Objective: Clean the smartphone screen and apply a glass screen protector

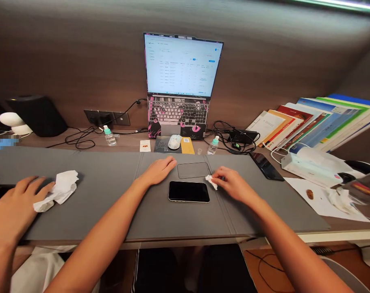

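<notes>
My right hand point(232, 183) pinches a small crumpled white tissue point(212, 182) just above the desk mat. Left of that tissue lies a thin clear sheet with a dark border, like a phone screen protector point(193, 170). My left hand point(159, 169) rests on the mat at the sheet's left edge, fingers extended with nothing seen in them; whether they touch the sheet I cannot tell. A smartphone point(188, 191) with a dark screen lies face up between my forearms, nearer to me than the sheet.
At far left another person's hand point(20, 203) rests by a crumpled tissue point(66, 185). Behind the grey mat point(185, 224) stand a laptop point(179, 114), a mouse point(174, 142) and two small bottles point(109, 136). A black phone point(266, 166) and books point(319, 118) are at right.
</notes>
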A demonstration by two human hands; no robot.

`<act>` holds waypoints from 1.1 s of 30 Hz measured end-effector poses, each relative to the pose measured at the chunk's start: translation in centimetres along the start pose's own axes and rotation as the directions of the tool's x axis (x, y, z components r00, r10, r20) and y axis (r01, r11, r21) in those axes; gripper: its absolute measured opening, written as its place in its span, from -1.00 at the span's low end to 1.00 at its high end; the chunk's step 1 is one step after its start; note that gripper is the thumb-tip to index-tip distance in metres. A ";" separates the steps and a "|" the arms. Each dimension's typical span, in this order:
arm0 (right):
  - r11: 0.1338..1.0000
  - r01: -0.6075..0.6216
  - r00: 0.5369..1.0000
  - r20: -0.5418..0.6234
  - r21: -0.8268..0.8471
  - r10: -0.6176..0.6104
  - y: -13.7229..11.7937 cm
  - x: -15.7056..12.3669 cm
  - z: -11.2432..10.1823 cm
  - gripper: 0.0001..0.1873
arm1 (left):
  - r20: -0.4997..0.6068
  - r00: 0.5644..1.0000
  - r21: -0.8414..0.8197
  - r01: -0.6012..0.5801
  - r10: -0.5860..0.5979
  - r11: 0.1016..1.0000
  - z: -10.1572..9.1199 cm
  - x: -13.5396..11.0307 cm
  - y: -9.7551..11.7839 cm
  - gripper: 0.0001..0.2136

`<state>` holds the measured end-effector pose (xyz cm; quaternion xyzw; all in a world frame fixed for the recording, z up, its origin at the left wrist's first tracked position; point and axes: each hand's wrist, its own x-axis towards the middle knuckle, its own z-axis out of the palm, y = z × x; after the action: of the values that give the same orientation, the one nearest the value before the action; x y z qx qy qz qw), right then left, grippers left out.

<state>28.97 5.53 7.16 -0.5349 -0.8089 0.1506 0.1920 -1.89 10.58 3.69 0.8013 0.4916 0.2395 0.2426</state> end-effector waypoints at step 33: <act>0.996 -0.058 0.998 0.007 -0.067 0.058 -4.5 1.6 5.7 -0.84 | -0.010 1.000 -0.052 -0.014 0.013 0.999 -0.2 0.5 -1.4 -0.64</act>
<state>22.10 5.06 4.40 -0.5636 -0.7984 0.1317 0.1659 -2.74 11.58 3.00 0.7967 0.4810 0.2578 0.2596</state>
